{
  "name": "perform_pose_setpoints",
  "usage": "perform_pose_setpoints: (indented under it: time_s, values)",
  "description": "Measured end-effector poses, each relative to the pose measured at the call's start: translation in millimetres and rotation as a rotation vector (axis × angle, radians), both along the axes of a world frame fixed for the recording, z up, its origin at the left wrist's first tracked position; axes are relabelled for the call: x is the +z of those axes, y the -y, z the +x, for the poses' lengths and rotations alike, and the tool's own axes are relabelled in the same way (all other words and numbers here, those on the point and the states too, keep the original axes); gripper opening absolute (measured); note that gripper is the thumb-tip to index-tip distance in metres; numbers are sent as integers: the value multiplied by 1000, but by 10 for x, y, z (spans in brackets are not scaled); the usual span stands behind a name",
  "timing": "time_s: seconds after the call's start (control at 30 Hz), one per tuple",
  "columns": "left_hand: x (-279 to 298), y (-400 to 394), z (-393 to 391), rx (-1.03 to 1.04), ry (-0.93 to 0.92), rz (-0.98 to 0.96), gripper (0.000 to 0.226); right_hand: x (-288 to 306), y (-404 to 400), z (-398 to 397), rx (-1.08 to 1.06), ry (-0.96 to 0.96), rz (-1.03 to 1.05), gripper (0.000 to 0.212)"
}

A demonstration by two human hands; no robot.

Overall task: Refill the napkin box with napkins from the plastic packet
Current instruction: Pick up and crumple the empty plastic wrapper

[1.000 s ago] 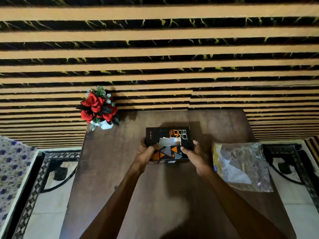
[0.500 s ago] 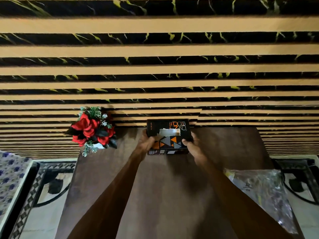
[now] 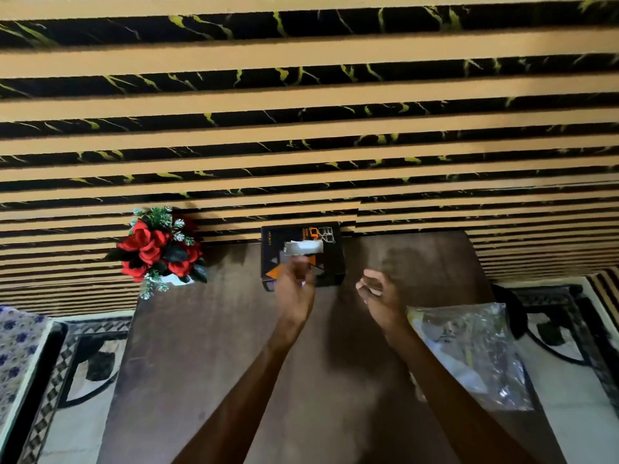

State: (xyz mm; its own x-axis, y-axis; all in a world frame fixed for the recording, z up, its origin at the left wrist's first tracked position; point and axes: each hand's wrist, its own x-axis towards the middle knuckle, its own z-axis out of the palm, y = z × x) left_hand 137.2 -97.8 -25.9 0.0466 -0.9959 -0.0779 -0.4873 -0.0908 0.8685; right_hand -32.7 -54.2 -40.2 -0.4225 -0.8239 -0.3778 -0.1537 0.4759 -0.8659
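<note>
The black napkin box [image 3: 331, 262], printed with orange triangles, stands at the back edge of the brown table [image 3: 201, 363], against the striped wall. A white napkin [image 3: 303, 246] puffs out of its top slot. My left hand [image 3: 294, 286] is over the box's front, fingertips bunched together at the napkin's near edge. To the right of the box, my right hand [image 3: 378, 293] hovers off it, fingers loosely curled around nothing. The crumpled clear plastic packet [image 3: 469, 356] lies on the table's right side, beside my right forearm.
A small white vase of red artificial roses [image 3: 157, 249] stands at the table's back left corner. The black and tan striped wall [image 3: 301, 128] rises directly behind the table. Patterned floor tiles [image 3: 77, 370] show on both sides.
Both hands have let go of the box's sides. The left hand went to the napkin in the slot; the right drew back to the right. The view tilted and shifted.
</note>
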Motion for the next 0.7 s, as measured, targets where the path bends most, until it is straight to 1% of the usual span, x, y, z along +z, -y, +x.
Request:
perform_pose_setpoints:
  time_s: [0.03, 0.1, 0.13, 0.17, 0.2, 0.23, 0.27, 0.3, 0.33, 0.4, 0.43, 0.47, 0.5, 0.53, 0.57, 0.6, 0.63, 0.67, 0.7]
  values:
    - [-21, -94, -118, -81, -82, 66, 19, 7, -135, -80, -3, -27, -7, 28]
    - [-156, -328, -392, -206, -135, 199, 17, 36, -463, -322, -22, -126, 15, 23]
    - [-231, -452, -529, -273, -127, 256, 15, 44, -640, -482, -45, -154, 27, 21]
    - [-381, -550, -612, -321, -86, 262, 11, 37, -803, -641, -62, -198, 38, 21]
    - [-482, -641, -717, -336, -60, 240, 5, 4, -941, -802, -63, -275, 68, 26]
    - [-572, -754, -870, -322, -75, 235, 6, -55, -1105, -1022, -49, -377, 127, 39]
    - [-704, -836, -974, -333, -41, 205, 16, -114, -1231, -1208, -18, -475, 222, 57]
    - [-734, -935, -1187, -330, -41, 171, 29, -201, -1378, -1441, 15, -544, 325, 76]
    - [-740, -1058, -1343, -364, -83, 198, 44, -261, -1500, -1615, 41, -556, 439, 90]
    - [-724, -1268, -1567, -406, -100, 271, 70, -370, -1682, -1858, 104, -486, 540, 105]
    - [-682, -1357, -1669, -391, -94, 343, 73, -358, -1745, -1946, 132, -424, 514, 107]
    - [-697, -1449, -1794, -361, -105, 388, 71, -327, -1788, -2035, 138, -348, 449, 109]
    - [-753, -1529, -1875, -350, -103, 413, 62, -350, -1824, -2084, 145, -261, 368, 108]
    - [-754, -1594, -1987, -337, -122, 425, 49, -299, -1826, -2086, 164, -160, 330, 103]
    - [-741, -1647, -2135, -352, -121, 409, 36, -279, -1801, -2117, 184, -60, 332, 94]
    - [-734, -1694, -2246, -377, -110, 452, 31, -266, -1780, -2162, 186, 23, 361, 91]
    - [-650, -1740, -2370, -394, -123, 510, 30, -301, -1759, -2195, 163, 77, 372, 94]
    - [-573, -1783, -2454, -420, -160, 540, 30, -329, -1763, -2241, 155, 98, 381, 100]
    - [-512, -1829, -2534, -452, -195, 514, 31, -355, -1790, -2292, 165, 91, 343, 99]
